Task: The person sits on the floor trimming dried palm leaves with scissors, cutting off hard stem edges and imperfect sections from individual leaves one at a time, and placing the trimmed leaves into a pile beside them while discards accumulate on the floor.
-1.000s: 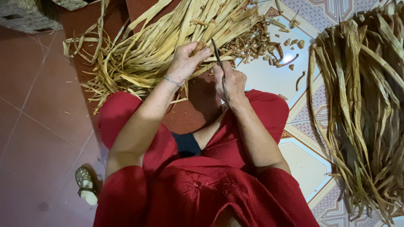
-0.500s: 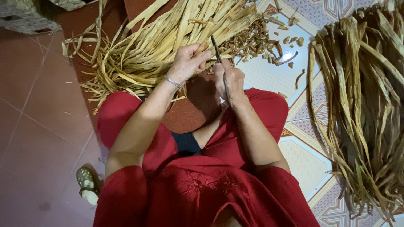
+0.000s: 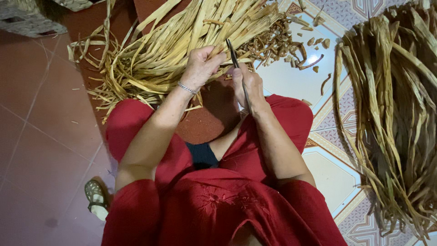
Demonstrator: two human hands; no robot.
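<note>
Left hand: our grip is closed around the pale dried leaf strips, bunched on the floor ahead of our knees.
Right hand: our grip is clamped on a thin dark blade, its tip up by the left fingers.
Risk: we judge a slip could nick those fingers.
Risk: loose strips may slide and tear unevenly.
Nearby: darker leaf bundle well apart on the patterned tiles.

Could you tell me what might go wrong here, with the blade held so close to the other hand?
1. The right hand holds a thin dark blade right beside the left hand, which grips the pale dried strips; a slip could nick the fingers.
2. The blade's lower end runs along the right wrist above the red-clothed lap, so a downward slip might reach the leg.
3. Cut scraps scattered on the glossy tile could be slippery underfoot.
</note>
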